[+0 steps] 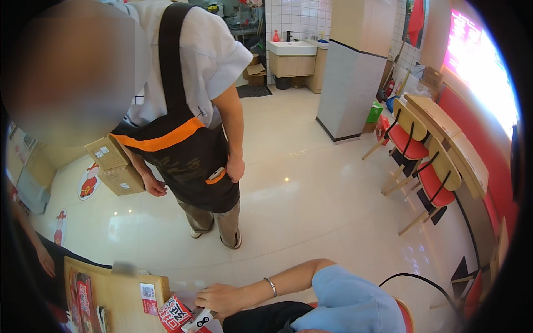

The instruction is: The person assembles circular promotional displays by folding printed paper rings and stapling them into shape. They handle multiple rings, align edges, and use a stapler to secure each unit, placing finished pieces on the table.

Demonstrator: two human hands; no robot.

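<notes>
My right hand (219,299), with a bangle at the wrist, reaches in from the lower right in a light blue sleeve. Its fingers curl over a red and white printed packet (175,315) at the edge of the wooden table (122,283). A pale piece with black ring shapes (201,321) shows just below the fingers, against the packet; what it is I cannot make out. The bottom edge of the picture cuts off the lower part of the packet. My left hand is not in view.
A person in a black apron (189,166) stands across from me. Another person's hand (45,262) hangs at the left edge. Red printed packets (83,294) lie on the table. Cartons (119,177) stand behind; chairs (408,141) line a counter on the right, beyond a pillar (350,89).
</notes>
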